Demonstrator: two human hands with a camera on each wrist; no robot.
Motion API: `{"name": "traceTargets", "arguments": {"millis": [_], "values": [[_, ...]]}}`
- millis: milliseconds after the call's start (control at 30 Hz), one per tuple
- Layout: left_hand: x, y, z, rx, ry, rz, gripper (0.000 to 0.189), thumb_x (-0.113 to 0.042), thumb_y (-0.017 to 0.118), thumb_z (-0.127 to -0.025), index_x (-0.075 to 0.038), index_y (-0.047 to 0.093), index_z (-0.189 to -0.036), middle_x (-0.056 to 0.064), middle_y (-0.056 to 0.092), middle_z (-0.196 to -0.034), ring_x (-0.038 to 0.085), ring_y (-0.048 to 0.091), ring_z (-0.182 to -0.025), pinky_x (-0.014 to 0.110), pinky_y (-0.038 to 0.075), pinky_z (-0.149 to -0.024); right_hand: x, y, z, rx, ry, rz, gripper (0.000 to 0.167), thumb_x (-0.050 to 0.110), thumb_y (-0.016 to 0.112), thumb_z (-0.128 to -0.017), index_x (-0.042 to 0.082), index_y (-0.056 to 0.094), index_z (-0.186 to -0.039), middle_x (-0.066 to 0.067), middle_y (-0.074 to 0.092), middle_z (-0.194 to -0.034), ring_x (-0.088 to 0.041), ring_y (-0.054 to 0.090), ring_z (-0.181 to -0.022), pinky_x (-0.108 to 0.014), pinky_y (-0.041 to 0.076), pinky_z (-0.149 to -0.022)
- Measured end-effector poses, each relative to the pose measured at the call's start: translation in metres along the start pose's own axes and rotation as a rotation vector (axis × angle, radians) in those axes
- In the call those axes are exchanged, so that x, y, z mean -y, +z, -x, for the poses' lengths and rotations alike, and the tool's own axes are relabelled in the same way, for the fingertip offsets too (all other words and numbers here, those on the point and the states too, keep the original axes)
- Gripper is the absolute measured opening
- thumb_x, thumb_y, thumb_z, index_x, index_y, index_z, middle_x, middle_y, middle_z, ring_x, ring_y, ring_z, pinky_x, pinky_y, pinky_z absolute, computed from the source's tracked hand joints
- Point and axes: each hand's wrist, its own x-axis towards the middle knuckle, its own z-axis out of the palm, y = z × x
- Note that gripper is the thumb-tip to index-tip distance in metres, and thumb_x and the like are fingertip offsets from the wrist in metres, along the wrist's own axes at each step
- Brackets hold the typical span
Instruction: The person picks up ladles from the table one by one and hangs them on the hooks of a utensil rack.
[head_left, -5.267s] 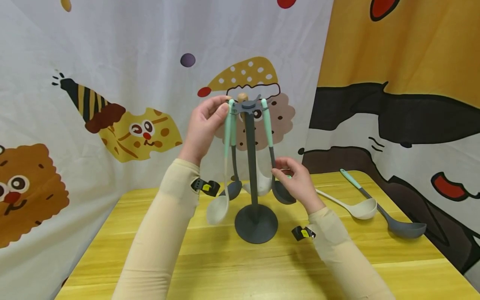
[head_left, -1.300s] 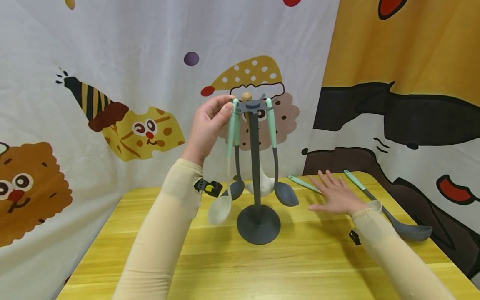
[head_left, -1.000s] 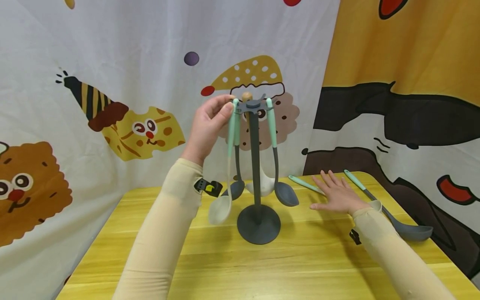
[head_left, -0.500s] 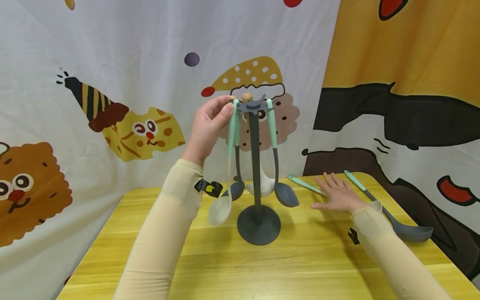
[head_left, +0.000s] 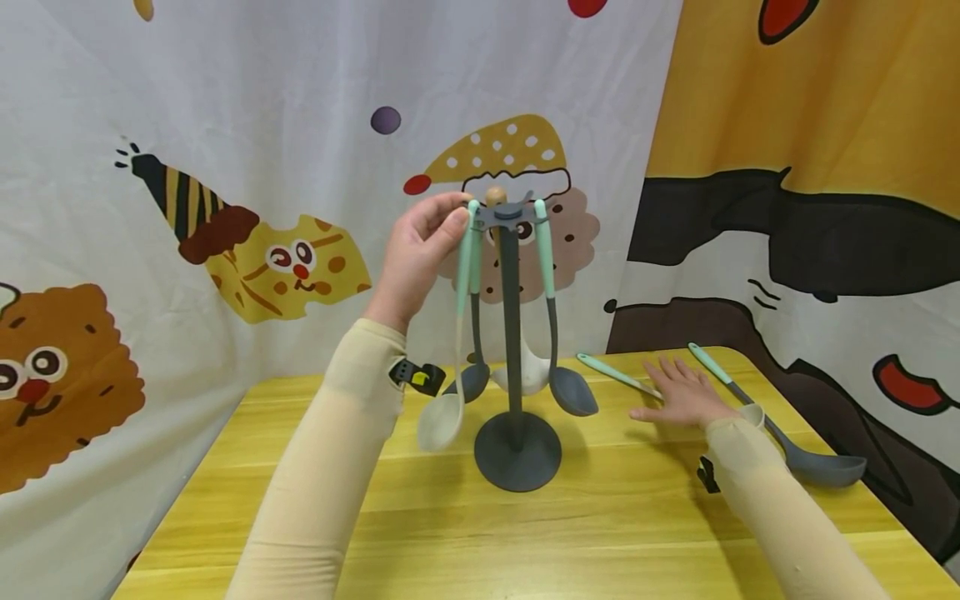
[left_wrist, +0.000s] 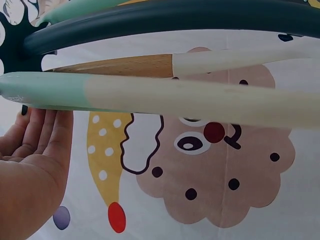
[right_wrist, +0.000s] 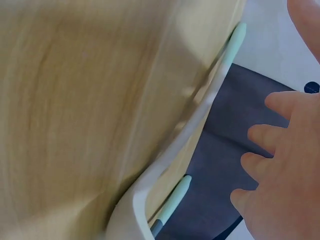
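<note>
A dark grey utensil stand (head_left: 517,450) stands upright on the table, with several ladles and spoons hanging from its top. My left hand (head_left: 412,254) is at the stand's top left, thumb and fingers pinching the upper end of a hanging white ladle's mint handle (head_left: 465,258). In the left wrist view, those fingers (left_wrist: 45,130) reach behind that handle. My right hand (head_left: 686,396) hovers with fingers spread over a second white ladle (head_left: 618,373) lying on the table; its bowl is mostly hidden by the hand and wrist. In the right wrist view, the fingers are apart from this ladle (right_wrist: 175,142).
A grey ladle (head_left: 817,465) with a mint handle lies along the table's right edge. Hanging on the stand are a grey spoon-like utensil (head_left: 573,390), another grey one (head_left: 472,382), a white one (head_left: 531,372) behind the post and a wooden-handled one (head_left: 496,197). A patterned curtain (head_left: 300,125) stands behind the table.
My right hand has left the hanging grey utensil and moved right, over the lying white ladle; lately it drifts slightly further right. My left hand stays at the stand's top.
</note>
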Motion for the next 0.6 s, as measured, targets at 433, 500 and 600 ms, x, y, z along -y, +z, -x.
{"name": "traceTargets", "arguments": {"millis": [433,500,600], "values": [[0.0002,0.0012,-0.0011,-0.008,-0.018,0.013,0.033,-0.019,0.056,-0.102,0.000,0.059,-0.129,0.012,0.064,-0.114,0.022,0.062,-0.103,0.036,0.050,-0.097,-0.0001,0.0022,0.0029,0.047,0.064,0.009,0.102,0.058,0.073,-0.082,-0.010,0.033,-0.148,-0.039,0.031,-0.147,-0.061,0.026,-0.131,-0.072,0.020,-0.105],[0.0005,0.0009,-0.0009,-0.009,-0.019,0.011,0.033,-0.019,0.056,-0.102,0.000,0.059,-0.129,0.012,0.064,-0.114,0.022,0.062,-0.103,0.036,0.051,-0.097,-0.0008,0.0035,0.0034,0.054,0.083,0.010,0.101,0.056,0.074,-0.082,-0.011,0.034,-0.147,-0.039,0.035,-0.144,-0.061,0.029,-0.129,-0.071,0.025,-0.104],[0.0003,0.0007,-0.0005,-0.009,-0.013,0.009,0.034,-0.020,0.056,-0.102,0.000,0.059,-0.129,0.012,0.065,-0.114,0.022,0.062,-0.102,0.036,0.051,-0.096,-0.0029,0.0058,0.0037,0.059,0.110,0.006,0.098,0.053,0.076,-0.081,-0.012,0.038,-0.144,-0.039,0.039,-0.140,-0.060,0.033,-0.126,-0.070,0.033,-0.099]]}}
